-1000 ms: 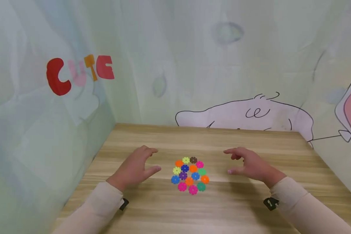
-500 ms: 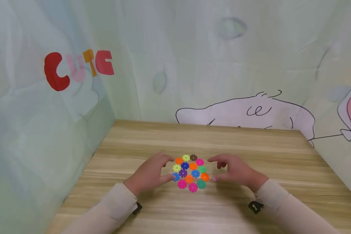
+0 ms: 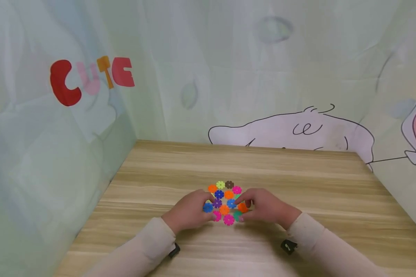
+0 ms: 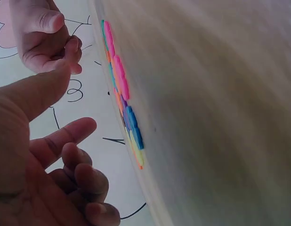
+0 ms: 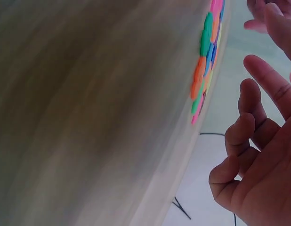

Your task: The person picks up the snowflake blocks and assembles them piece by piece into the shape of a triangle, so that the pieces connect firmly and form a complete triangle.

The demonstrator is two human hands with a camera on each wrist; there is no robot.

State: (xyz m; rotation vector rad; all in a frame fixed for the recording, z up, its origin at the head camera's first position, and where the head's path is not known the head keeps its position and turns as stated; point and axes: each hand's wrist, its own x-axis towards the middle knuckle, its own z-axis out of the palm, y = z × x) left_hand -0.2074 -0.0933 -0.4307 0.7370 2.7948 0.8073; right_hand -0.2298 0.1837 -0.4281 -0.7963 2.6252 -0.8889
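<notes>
The flat cluster of colourful plastic snowflake discs (image 3: 224, 203), low in the frame's centre, is flanked by the left hand (image 3: 188, 211) and right hand (image 3: 265, 208), loosely curled fingers touching its edges with nothing visibly pinched; a firm two-sided grip is judged needed next.

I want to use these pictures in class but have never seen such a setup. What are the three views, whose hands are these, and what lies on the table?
A person wears three cameras: one on the head, looking down, and one on each wrist, looking sideways along the table. The head view shows the left hand and right hand closing in from both sides on a flat cluster of colourful flower-shaped plastic discs. The wrist views show the discs edge-on, with fingers loosely curled beside them. Whether either hand already grips a disc cannot be told.
</notes>
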